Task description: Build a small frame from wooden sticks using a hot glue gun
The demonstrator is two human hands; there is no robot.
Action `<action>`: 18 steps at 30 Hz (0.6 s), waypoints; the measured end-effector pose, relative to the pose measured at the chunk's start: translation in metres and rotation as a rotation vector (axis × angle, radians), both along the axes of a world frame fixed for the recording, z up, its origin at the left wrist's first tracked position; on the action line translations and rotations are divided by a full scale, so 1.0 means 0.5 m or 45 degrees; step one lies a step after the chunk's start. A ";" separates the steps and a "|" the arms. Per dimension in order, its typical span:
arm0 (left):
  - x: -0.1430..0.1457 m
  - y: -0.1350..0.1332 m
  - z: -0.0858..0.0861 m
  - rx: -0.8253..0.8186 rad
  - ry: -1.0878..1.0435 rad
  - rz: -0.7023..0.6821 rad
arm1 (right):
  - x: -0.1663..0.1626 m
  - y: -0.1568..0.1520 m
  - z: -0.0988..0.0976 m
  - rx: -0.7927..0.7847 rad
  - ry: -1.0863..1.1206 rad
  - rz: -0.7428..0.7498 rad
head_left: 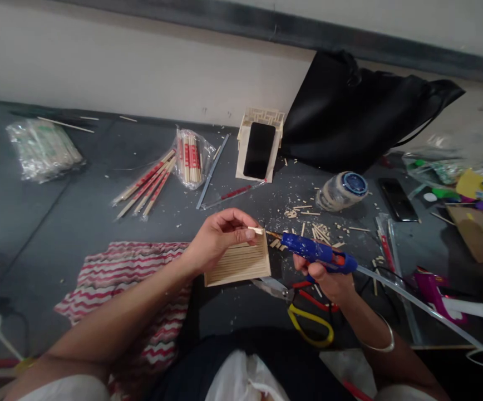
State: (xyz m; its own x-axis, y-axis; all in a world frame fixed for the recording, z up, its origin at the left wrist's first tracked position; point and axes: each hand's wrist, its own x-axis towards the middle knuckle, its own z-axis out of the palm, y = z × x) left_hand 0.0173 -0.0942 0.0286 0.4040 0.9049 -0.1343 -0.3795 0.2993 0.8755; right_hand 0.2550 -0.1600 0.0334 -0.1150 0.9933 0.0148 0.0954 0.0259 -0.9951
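My left hand (220, 239) holds a square panel of glued wooden sticks (241, 262) above the floor, its thumb and fingers pinching a short stick piece (256, 230) at the panel's top right corner. My right hand (329, 278) is wrapped round a blue glue gun (314, 250), and the gun's nozzle points left at that corner, almost touching the short piece. A clear glue stick (417, 303) trails from the back of the gun toward the right.
Scissors with red and yellow handles (304, 312) lie under my hands. Cut stick bits (316, 228), a tape roll (344, 189), a phone in a wooden stand (259, 149), chopstick packs (158, 175), a black bag (358, 111) and a striped cloth (128, 278) lie around.
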 end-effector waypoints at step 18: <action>-0.001 0.002 -0.007 0.019 0.069 -0.009 | 0.005 -0.003 -0.005 -0.089 -0.052 -0.041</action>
State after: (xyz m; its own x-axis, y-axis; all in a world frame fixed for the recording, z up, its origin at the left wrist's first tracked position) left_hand 0.0166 -0.0935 0.0253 0.4031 0.9040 -0.1426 -0.3290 0.2886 0.8992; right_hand 0.2573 -0.1613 0.0310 -0.0821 0.9949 -0.0586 0.1360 -0.0470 -0.9896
